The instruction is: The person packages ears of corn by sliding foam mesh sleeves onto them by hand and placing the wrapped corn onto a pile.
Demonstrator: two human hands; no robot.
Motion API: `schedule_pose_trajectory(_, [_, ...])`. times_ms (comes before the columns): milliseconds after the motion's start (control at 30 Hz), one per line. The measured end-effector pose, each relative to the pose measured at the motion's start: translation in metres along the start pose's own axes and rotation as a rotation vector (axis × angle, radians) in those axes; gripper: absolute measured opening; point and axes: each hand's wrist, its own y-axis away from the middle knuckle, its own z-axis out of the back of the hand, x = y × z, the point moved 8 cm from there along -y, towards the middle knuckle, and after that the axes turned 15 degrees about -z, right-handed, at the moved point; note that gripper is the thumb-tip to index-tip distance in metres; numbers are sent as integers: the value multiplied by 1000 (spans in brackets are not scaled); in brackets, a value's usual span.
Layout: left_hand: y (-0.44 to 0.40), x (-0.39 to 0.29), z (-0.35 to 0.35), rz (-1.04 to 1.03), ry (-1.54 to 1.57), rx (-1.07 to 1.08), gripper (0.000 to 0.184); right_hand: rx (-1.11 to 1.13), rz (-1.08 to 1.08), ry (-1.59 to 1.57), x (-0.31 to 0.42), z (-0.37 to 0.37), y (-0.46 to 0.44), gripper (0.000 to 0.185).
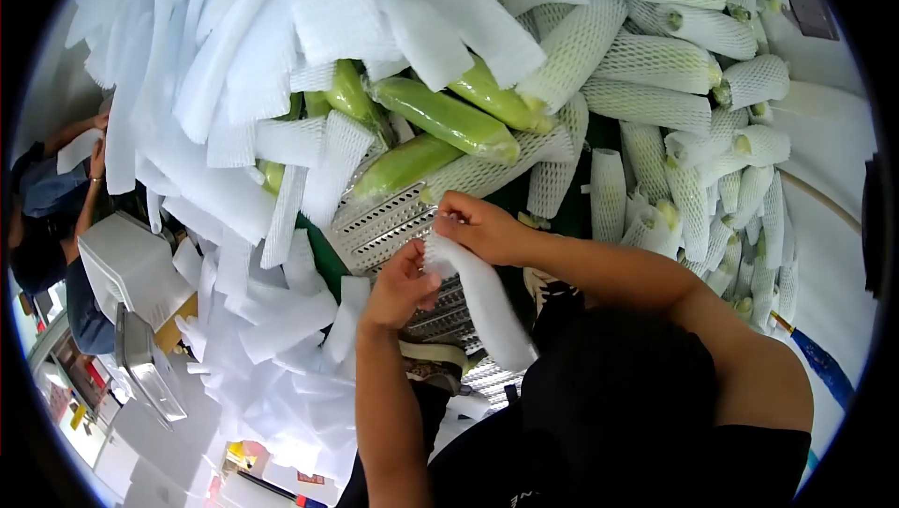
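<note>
Both of my hands are at the opening of a white foam net sleeve (488, 307), which hangs toward my lap. My left hand (401, 285) is closed, pinching the sleeve's near-left edge. My right hand (479, 230) pinches the upper rim with curled fingers. Just beyond my hands lie several green ears of corn in clear film, among them one ear of corn (445, 115). A perforated metal plate (379, 227) is under and behind my hands. Whether anything is inside the sleeve, I cannot tell.
Loose flat foam sleeves (243, 30) are heaped at the upper left, with another pile (281, 386) below. Corn in foam nets (655, 63) is stacked on the right. Another person's hand (97, 160) holds a sleeve at far left, near a white box (131, 265).
</note>
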Motion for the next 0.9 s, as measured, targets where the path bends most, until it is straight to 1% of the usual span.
schedule_pose_trajectory(67, [6, 11, 11, -26, 167, -59, 29, 77, -15, 131, 3, -13, -17, 28])
schedule_pose_trajectory(100, [4, 27, 33, -122, 193, -141, 33, 142, 45, 312, 14, -18, -23, 34])
schedule_pose_trajectory(133, [6, 30, 48, -133, 335, -229, 44, 199, -142, 334, 22, -26, -35, 37])
schedule_pose_trajectory(167, [-2, 34, 63, -216, 398, -285, 40, 310, -154, 388, 29, -40, -44, 39])
schedule_pose_trajectory(200, [-4, 37, 71, -350, 668, -301, 35, 412, -162, 436, 33, -54, -53, 40])
schedule_pose_trajectory(233, [-7, 22, 61, -478, 947, -283, 32, 482, -144, 497, 37, -68, -65, 42])
schedule_pose_trajectory(267, [-9, 35, 83, -586, 1069, -298, 32, 559, -134, 556, 38, -85, -77, 45])
schedule_pose_trajectory(300, [-11, 48, 106, -698, 1193, -298, 33, 445, -157, 399, 37, -93, -101, 42])
schedule_pose_trajectory(333, [-11, 10, 88, -801, 1139, -350, 33, 328, -178, 245, 35, -96, -120, 40])
schedule_pose_trajectory(367, [-16, 16, 102, -753, 1163, -374, 34, 195, -2, 416, 52, -95, -129, 34])
schedule_pose_trajectory(433, [-47, 9, 92, -609, 1052, -578, 36, -84, 366, 741, 90, -92, -135, 24])
schedule_pose_trajectory(467, [-58, 12, 87, -528, 992, -682, 37, -111, 344, 934, 89, -90, -137, 22])
schedule_pose_trajectory(533, [-84, 8, 70, -535, 1224, -324, 39, -176, 294, 1313, 89, -76, -130, 20])
schedule_pose_trajectory(567, [-90, -1, 60, -494, 1118, -491, 40, -193, 108, 1428, 88, -65, -123, 27])
schedule_pose_trajectory(600, [-93, -10, 49, -431, 1001, -650, 40, -215, 67, 1368, 94, -56, -118, 26])
schedule_pose_trajectory(667, [-100, -21, 39, -532, 916, -603, 40, -255, -19, 1259, 105, -32, -105, 26])
schedule_pose_trajectory(700, [-93, -25, 31, -586, 846, -665, 41, -315, 38, 1213, 116, -26, -88, 20])
schedule_pose_trajectory(733, [-76, -42, 9, -633, 769, -720, 42, -338, 153, 1065, 126, -24, -71, 19])
schedule_pose_trajectory(767, [-56, -49, -1, -698, 570, -780, 46, -352, 261, 912, 132, -25, -51, 19])
schedule_pose_trajectory(800, [-61, 23, 44, -768, 860, -431, 49, -357, 366, 758, 137, -27, -28, 18])
schedule_pose_trajectory(833, [-40, 12, 36, -816, 712, -567, 50, -340, 382, 674, 139, -30, -6, 18])
schedule_pose_trajectory(900, [12, -57, -25, -893, 393, -831, 53, -289, 394, 487, 142, -38, 31, 18])
